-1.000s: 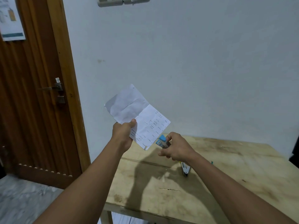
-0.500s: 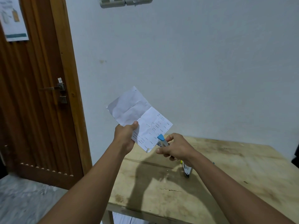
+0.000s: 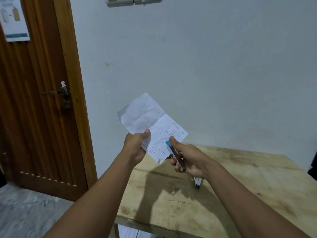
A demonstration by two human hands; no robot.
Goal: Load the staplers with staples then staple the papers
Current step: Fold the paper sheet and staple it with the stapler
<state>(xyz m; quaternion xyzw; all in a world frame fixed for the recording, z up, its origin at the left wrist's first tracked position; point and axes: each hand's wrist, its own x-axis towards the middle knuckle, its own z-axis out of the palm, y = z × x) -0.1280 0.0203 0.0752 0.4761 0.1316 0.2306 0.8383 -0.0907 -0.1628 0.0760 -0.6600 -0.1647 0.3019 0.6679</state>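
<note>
The papers (image 3: 145, 115) are thin white sheets, creased across the middle and faintly handwritten on the lower half. They are held up in the air, their long axis slanting from upper left to lower right. The left hand (image 3: 136, 146) pinches their lower left edge, thumb pressed on the front face.

At the papers' lower right edge is the stapler (image 3: 172, 152), slim and metallic with a blue plastic tip. The tip overlaps the sheet, and the stapler's long axis runs back from the papers toward the person. The right hand (image 3: 188, 158) is wrapped round it, thumb by the blue tip. Whether the sheet's edge sits between the jaws cannot be told. The right hand is best placed to squeeze.

Below the papers lies a rough, stained wooden tabletop (image 3: 248, 186). On it, down and right of the papers, what looks like a second stapler (image 3: 197, 183) is half hidden by the right wrist. Left of the papers stands a brown wooden door (image 3: 34, 126).
</note>
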